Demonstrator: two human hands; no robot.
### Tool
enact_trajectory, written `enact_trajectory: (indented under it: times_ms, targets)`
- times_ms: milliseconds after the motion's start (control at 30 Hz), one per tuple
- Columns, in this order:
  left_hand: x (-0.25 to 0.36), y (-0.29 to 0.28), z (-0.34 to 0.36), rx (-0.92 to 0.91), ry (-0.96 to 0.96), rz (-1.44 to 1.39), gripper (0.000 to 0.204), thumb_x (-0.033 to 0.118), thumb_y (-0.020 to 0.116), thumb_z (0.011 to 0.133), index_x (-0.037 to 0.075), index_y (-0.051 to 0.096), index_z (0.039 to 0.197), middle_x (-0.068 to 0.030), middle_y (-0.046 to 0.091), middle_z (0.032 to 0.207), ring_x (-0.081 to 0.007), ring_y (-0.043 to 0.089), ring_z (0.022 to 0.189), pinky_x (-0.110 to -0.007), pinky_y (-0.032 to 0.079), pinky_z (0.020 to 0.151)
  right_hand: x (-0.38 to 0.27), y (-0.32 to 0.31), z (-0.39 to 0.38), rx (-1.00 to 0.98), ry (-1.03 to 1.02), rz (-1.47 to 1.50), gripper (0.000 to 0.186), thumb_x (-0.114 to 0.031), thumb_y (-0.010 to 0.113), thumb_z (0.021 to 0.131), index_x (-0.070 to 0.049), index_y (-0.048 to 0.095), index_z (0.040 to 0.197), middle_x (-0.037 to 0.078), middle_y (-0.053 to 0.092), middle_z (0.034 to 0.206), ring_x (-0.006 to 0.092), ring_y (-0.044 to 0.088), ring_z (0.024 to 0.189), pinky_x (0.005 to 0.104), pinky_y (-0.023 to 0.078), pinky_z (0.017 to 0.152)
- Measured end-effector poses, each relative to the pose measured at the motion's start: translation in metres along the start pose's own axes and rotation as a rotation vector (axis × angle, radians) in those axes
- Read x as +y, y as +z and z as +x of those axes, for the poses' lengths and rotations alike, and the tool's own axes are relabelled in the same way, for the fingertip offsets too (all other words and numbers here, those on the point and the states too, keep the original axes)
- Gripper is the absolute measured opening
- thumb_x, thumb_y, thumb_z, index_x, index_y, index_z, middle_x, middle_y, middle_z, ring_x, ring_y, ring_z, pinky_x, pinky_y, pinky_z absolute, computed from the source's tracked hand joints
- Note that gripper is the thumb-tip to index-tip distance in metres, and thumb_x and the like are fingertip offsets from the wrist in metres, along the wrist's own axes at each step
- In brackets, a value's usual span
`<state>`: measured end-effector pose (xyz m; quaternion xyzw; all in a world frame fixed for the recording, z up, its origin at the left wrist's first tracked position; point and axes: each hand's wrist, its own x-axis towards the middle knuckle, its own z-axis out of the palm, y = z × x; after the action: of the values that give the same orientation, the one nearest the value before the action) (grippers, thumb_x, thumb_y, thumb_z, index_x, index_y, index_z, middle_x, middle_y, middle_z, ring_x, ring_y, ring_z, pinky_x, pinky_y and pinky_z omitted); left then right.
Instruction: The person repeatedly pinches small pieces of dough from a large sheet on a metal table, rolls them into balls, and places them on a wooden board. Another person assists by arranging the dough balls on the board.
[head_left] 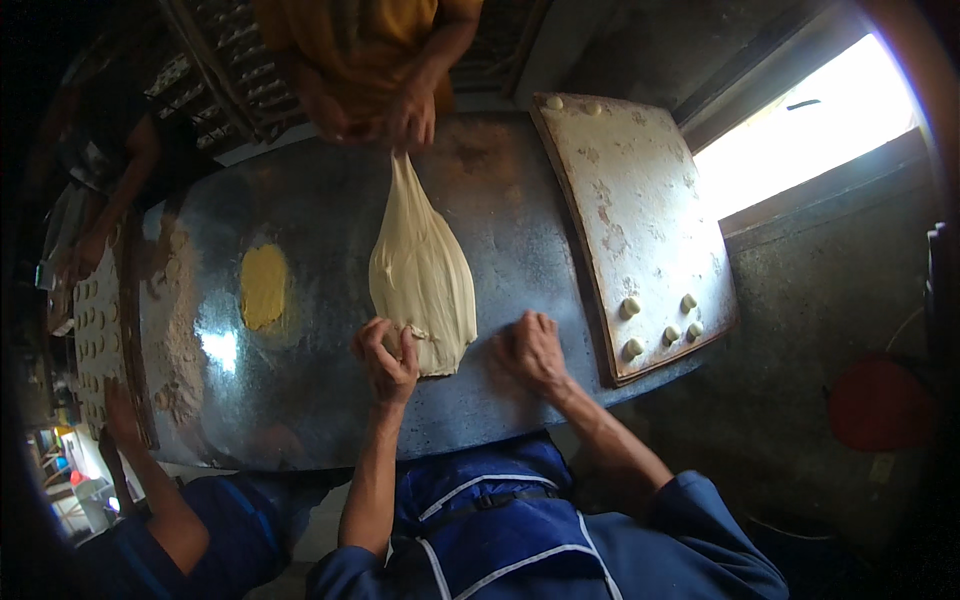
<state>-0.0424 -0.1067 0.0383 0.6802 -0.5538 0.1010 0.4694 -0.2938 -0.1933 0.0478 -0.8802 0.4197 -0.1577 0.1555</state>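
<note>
A long, pale sheet of dough (pixel 424 265) lies on the dark metal table, narrow at the far end and broad near me. My left hand (pixel 388 362) grips its near left edge, thumb and fingers bent around a small fold. To the right of the dough, my right hand (pixel 535 352) rests on the tabletop, apart from the sheet. Its fingers are curled under, and whatever lies beneath them is hidden. Across the table, a person's hand (pixel 410 115) holds the dough's narrow end, gathered and pulled up.
A floured board (pixel 640 200) with several small dough pieces (pixel 631 308) sits at the right. Yellow fat-like paste (pixel 264 287) is spread on the metal table (pixel 330 220) at left, beside scattered flour (pixel 180 330). Co-workers' arms (pixel 165 510) reach a tray of dough pieces (pixel 98 330) far left.
</note>
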Motion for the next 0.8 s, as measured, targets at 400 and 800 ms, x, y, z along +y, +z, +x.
enact_trajectory:
  times_ms: [400,800]
  targets:
    - [-0.015,-0.003,-0.011,0.026,-0.258,-0.081,0.023,0.005,0.059,0.096,0.000,0.053,0.119,-0.0168,0.058,0.111,-0.0342,0.055,0.104,-0.046,0.044,0.092,-0.005,0.018,-0.048,0.116,-0.083,0.101,0.028,-0.017,0.068,0.087,0.000,0.048,0.097,0.022,0.048,0.093,0.0401,0.050,0.090,0.0506,0.040,0.083]
    - [-0.015,0.003,-0.011,0.062,-0.335,-0.011,0.017,0.013,0.055,0.103,0.000,0.056,0.114,-0.0137,0.060,0.109,-0.0284,0.057,0.100,-0.040,0.047,0.087,0.051,-0.006,-0.086,0.094,-0.064,0.248,0.019,-0.003,0.064,0.082,-0.003,0.047,0.090,0.018,0.043,0.081,0.0385,0.048,0.079,0.0482,0.039,0.071]
